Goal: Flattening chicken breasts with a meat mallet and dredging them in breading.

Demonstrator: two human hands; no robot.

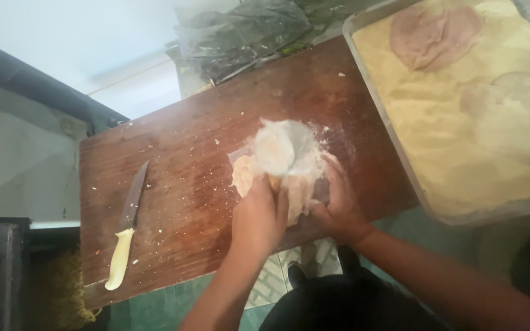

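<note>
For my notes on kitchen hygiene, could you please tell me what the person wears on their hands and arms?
Nothing shows: the left hand and right hand are bare, without gloves, and both forearms are uncovered, with no sleeves, watch or rings visible.

Brown wooden table [179,202]: left hand [259,217] gripping a round, flour-dusted mallet head [280,147] over a pale flattened meat piece [289,184]; right hand [338,205] pressed flat on that meat's right edge. Knife [127,227], cream handle, lying near the table's left edge, well apart from the hands. Grey tray [375,98] of yellow breadcrumbs at right, holding pale cutlets [433,34]; dark plastic bag [240,34] behind the table.
</note>
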